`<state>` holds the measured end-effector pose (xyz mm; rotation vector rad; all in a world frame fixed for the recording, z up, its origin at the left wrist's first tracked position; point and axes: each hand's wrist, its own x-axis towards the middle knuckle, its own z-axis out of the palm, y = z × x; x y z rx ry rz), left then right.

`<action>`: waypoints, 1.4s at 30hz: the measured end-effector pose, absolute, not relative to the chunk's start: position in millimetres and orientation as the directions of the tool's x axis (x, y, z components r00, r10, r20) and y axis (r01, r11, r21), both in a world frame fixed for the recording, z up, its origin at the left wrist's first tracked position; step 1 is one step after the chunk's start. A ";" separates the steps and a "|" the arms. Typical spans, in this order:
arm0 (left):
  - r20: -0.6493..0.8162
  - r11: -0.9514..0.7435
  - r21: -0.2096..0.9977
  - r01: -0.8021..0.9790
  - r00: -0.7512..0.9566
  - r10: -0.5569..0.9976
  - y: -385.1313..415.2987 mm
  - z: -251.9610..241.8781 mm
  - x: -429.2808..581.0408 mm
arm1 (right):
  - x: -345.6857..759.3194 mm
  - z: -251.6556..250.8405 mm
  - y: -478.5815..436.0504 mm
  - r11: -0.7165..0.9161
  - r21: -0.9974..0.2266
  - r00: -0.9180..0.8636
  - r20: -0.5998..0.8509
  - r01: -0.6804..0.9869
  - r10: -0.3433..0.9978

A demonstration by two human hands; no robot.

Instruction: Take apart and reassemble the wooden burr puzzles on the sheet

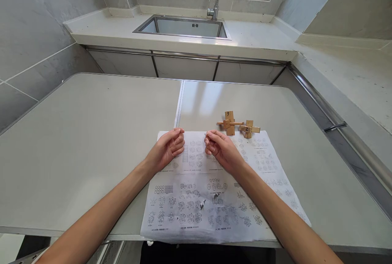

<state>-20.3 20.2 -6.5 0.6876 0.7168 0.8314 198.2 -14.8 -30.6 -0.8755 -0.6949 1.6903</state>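
Note:
Both hands rest above the far part of a large printed sheet (196, 178), facing each other with a gap between them. My left hand (168, 149) is curled into a loose fist, and nothing shows in it. Likewise curled, my right hand (223, 149) has thumb and forefinger together, with no object visible. Just beyond the right hand lies a wooden interlocking puzzle (229, 124) of crossed sticks, marked with a character. Beside it, at the sheet's top edge, sits a smaller wooden cross-shaped puzzle (249, 129), also marked. Neither hand touches them. Small line diagrams cover the paper, which has torn spots.
The sheet lies on a pale folding table (76, 141) with a seam (180, 100) down its middle. Behind stands a white counter (254, 35) with a sink (183, 26) and a tap (215, 9) under a window. A metal rail (333, 121) runs along the right.

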 end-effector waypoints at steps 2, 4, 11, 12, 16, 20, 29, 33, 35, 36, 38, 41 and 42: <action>-0.282 0.493 0.771 -0.402 0.479 0.831 20.2 -6.6 -20.3 | 198.0 -30.4 -14.8 -0.268 -0.798 -0.169 -0.209 -0.540 0.963; -0.281 0.493 0.772 -0.401 0.480 0.831 20.1 -6.5 -20.2 | 197.8 -30.1 -14.9 -0.267 -0.794 -0.171 -0.207 -0.545 0.963; -0.280 0.490 0.775 -0.399 0.479 0.832 19.9 -5.4 -19.6 | 198.2 -31.5 -15.3 -0.268 -0.796 -0.179 -0.202 -0.543 0.963; -0.279 0.489 0.776 -0.399 0.479 0.833 20.0 -5.4 -19.5 | 198.2 -31.7 -15.3 -0.266 -0.797 -0.178 -0.201 -0.541 0.963; -0.284 0.490 0.780 -0.390 0.477 0.832 20.0 -5.6 -19.8 | 198.4 -31.2 -15.1 -0.268 -0.799 -0.175 -0.205 -0.539 0.963; -0.288 0.491 0.782 -0.383 0.476 0.831 20.0 -6.1 -20.7 | 198.3 -29.4 -14.9 -0.274 -0.800 -0.176 -0.212 -0.534 0.961; -0.280 0.490 0.781 -0.388 0.484 0.829 20.6 -8.9 -21.3 | 198.3 -30.0 -14.4 -0.268 -0.807 -0.174 -0.206 -0.526 0.963; -0.279 0.486 0.783 -0.388 0.479 0.832 20.1 -7.6 -21.2 | 198.0 -29.2 -14.9 -0.269 -0.809 -0.169 -0.211 -0.522 0.963; -0.281 0.487 0.782 -0.389 0.477 0.833 20.2 -7.5 -21.0 | 197.9 -28.9 -15.1 -0.270 -0.810 -0.168 -0.212 -0.520 0.963; -0.282 0.488 0.781 -0.390 0.477 0.833 20.3 -7.7 -20.9 | 197.8 -28.9 -15.1 -0.270 -0.810 -0.169 -0.212 -0.520 0.962; -0.286 0.490 0.779 -0.391 0.475 0.832 20.4 -7.9 -20.6 | 197.8 -28.9 -15.0 -0.271 -0.809 -0.171 -0.212 -0.521 0.962; -0.290 0.494 0.777 -0.392 0.474 0.832 20.0 -6.8 -20.0 | 198.0 -29.5 -14.8 -0.269 -0.807 -0.173 -0.209 -0.526 0.963; -0.291 0.494 0.776 -0.391 0.474 0.831 19.8 -6.1 -19.9 | 198.1 -29.8 -14.7 -0.269 -0.806 -0.174 -0.208 -0.527 0.963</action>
